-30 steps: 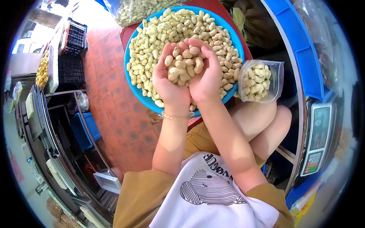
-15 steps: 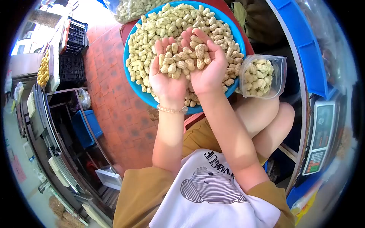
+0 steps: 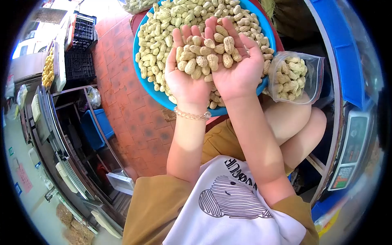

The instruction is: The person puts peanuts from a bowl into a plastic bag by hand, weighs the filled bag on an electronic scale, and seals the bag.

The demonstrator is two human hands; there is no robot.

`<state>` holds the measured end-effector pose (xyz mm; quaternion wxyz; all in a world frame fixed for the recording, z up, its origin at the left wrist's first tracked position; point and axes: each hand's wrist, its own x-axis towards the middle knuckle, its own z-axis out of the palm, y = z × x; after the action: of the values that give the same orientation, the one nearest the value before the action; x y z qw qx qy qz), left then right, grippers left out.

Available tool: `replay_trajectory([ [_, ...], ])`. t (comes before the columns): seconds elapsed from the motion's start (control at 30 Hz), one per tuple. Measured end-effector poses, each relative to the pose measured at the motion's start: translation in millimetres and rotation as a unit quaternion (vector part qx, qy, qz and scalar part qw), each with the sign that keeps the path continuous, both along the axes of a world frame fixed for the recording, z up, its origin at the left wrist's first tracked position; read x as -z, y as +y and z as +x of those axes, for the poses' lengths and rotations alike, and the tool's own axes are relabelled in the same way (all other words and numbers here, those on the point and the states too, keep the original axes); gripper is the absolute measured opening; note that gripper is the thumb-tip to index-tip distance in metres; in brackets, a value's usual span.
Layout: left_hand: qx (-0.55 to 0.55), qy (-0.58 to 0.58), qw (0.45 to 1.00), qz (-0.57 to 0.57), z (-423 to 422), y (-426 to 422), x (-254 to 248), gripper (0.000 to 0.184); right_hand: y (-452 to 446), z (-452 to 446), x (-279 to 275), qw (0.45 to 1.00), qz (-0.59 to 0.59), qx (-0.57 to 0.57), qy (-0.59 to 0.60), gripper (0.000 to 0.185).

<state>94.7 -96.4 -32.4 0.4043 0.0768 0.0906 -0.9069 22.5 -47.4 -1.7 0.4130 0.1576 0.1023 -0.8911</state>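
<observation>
My left hand (image 3: 187, 87), a beaded bracelet (image 3: 192, 114) at its wrist, lies palm up beside my right hand (image 3: 240, 79). Together they form a cup around a heap of unshelled peanuts (image 3: 201, 61), with the fingers curled up at the far side. The hands are over the near part of a blue basin (image 3: 162, 100) full of loose peanuts (image 3: 183, 14). Right of the basin, near my knee, is a clear plastic bag (image 3: 312, 87) with its top open and peanuts inside.
On the right stand a digital scale (image 3: 350, 149) and blue trays (image 3: 349, 69). Black crates (image 3: 79, 65), a blue bin (image 3: 96, 126) and a metal rack (image 3: 73, 90) are on the left, beside the red tiled floor (image 3: 122, 81). Another bag of peanuts (image 3: 136, 5) touches the top edge.
Both hands, still cupped around the peanuts, look slightly larger and nearer the camera. The view has shifted a little, so the basin and bag appear farther right and higher.
</observation>
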Motion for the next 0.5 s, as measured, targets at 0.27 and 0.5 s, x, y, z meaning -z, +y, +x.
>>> replay_trajectory([
  [0.27,-0.043,-0.048,0.994,-0.087,-8,12,-6,0.040,4,-2,0,0.999,0.029,0.007,0.046,0.029],
  [0.5,-0.055,-0.060,0.994,-0.070,-8,18,-7,0.041,4,-2,2,0.988,0.093,-0.003,0.125,0.013],
])
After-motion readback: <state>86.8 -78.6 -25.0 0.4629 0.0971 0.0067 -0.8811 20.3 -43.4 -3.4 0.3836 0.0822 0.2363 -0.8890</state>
